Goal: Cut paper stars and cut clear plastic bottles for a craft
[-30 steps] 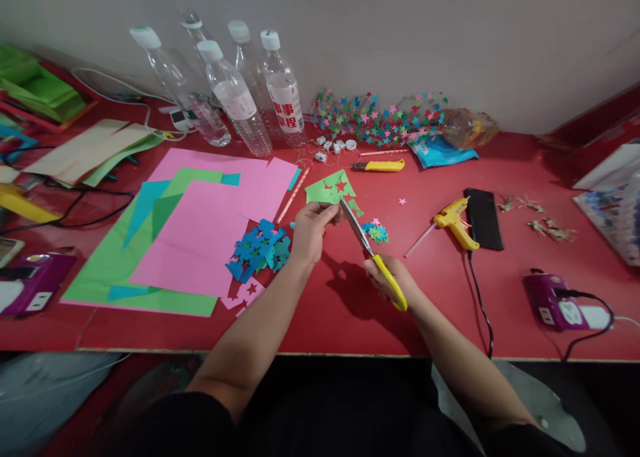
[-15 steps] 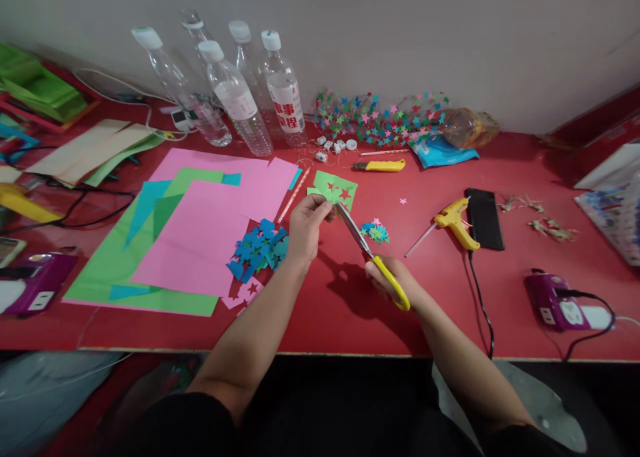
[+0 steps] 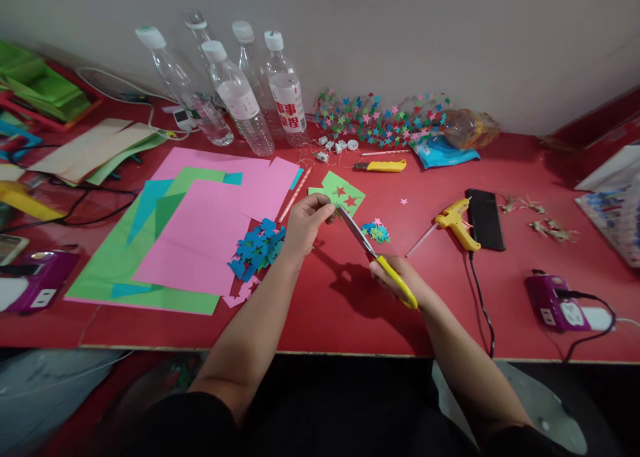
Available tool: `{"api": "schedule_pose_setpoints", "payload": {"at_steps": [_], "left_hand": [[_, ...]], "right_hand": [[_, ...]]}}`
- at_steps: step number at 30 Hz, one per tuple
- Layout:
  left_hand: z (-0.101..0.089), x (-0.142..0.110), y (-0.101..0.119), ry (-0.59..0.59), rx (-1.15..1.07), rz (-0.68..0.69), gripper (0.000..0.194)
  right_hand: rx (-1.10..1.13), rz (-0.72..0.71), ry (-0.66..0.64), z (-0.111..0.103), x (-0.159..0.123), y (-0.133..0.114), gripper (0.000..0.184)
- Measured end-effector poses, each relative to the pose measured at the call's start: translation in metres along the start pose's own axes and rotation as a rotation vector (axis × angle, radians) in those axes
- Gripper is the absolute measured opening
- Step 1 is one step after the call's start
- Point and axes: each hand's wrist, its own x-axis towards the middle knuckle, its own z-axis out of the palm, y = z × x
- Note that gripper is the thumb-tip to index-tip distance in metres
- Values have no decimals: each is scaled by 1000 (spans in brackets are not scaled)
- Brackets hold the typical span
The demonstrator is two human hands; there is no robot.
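Green paper (image 3: 353, 189) with star-shaped holes is pinched between the thumb and fingers of my left hand (image 3: 311, 222). My right hand (image 3: 395, 277) grips yellow-handled scissors (image 3: 399, 282). Their blade tips meet the paper just beside my left fingertips; part of the paper is hidden behind the left hand. A small pile of cut paper stars (image 3: 376, 230), in blue, green and pink, lies right of the blades. Left of my left wrist is a heap of blue paper scraps (image 3: 256, 249), with pink scraps (image 3: 244, 290) below it.
Pink sheets (image 3: 193, 237) and green sheets cover the left side. Clear bottles (image 3: 287, 104) stand at the wall near a star-covered bottle (image 3: 380, 120). A yellow cutter (image 3: 381, 166) lies behind my hands. To the right are a glue gun (image 3: 457, 224), black phone (image 3: 486, 220) and purple power adapter (image 3: 563, 300).
The green paper has turned slightly and shifted right. My right hand and the scissors have moved a little to the right. My left hand stays in nearly the same place.
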Motion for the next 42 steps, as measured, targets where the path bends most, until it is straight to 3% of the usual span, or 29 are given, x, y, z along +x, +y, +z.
{"api": "schedule_pose_setpoints", "payload": {"at_steps": [11,18,27,36,42], "left_hand": [[7,-4,-2,39,-108,-85,13],[9,-5,-5,69,-98,-26,10],[0,0,-5,-13,-9,-40,8],[0,1,-6,-3,-18,-53,9],[2,0,-3,-4,-23,-46,10]], "right_hand": [[74,58,42,4,1,-1,43],[41,40,35,4,0,-5,48],[-31,12,-18,0,0,-4,52],[45,96,-10,3,0,-4,52],[75,75,0,7,0,-4,51]]}}
